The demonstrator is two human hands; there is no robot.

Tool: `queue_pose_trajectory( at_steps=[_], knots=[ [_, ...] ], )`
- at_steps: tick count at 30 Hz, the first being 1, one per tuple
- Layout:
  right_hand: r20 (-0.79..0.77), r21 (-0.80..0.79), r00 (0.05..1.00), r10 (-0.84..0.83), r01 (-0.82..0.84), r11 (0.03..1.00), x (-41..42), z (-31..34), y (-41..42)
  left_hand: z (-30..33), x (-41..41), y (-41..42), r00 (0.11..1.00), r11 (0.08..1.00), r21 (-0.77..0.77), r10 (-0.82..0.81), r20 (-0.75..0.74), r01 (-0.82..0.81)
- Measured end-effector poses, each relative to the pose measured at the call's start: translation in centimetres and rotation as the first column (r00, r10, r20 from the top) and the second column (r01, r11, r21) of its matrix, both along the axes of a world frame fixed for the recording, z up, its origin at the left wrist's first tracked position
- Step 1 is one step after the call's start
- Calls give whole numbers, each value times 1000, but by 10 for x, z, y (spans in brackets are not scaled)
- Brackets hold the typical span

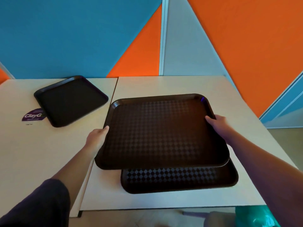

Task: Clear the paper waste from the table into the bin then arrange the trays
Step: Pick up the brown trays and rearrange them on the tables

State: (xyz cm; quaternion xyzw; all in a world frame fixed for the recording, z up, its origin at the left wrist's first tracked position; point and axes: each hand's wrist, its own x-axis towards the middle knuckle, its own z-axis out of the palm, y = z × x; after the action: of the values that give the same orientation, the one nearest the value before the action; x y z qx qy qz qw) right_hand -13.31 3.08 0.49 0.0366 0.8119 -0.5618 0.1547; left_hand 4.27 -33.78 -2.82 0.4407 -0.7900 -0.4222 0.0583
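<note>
I hold a dark brown tray (pixel 160 131) with a checkered surface above the right table. My left hand (pixel 96 140) grips its left rim and my right hand (pixel 219 125) grips its right rim, thumb on top. Under it a second brown tray (pixel 180 179) lies flat on the table, with only its near part showing. A third dark tray (pixel 70 100) lies on the left table, apart from both hands. No paper waste shows on the tables.
Two pale tables (pixel 164 86) stand side by side against a blue, orange and grey wall. A purple round sticker (pixel 33 115) lies partly under the far-left tray. A green bag (pixel 257 217) shows at the bottom right, below the table edge.
</note>
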Motion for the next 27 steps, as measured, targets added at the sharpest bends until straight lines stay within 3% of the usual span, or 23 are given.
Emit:
queue_pose_trajectory(
  at_steps=[6, 11, 17, 22, 27],
  knots=[
    [-2, 66, 1000, 3, -3, 998, -17, -19, 48, -25, -23, 58, 999, 999, -17, -35, -2, 35],
    [-93, 260, 995, 28, -3, 966, -32, -42, 66, -44, -29, 82, 1000, 998, -56, -2, -2, 2],
    [-81, 371, 997, 7, 23, 928, -33, -82, 80, -56, -29, 96, 995, 993, -90, 77, -60, -82],
    [-116, 547, 988, 107, -26, 837, -23, -93, 79, -72, -19, 92, 995, 986, -137, 94, -19, -96],
    [-123, 602, 983, 133, -33, 798, -18, -99, 81, -69, -21, 100, 988, 974, -180, 148, 49, -137]
  ],
)
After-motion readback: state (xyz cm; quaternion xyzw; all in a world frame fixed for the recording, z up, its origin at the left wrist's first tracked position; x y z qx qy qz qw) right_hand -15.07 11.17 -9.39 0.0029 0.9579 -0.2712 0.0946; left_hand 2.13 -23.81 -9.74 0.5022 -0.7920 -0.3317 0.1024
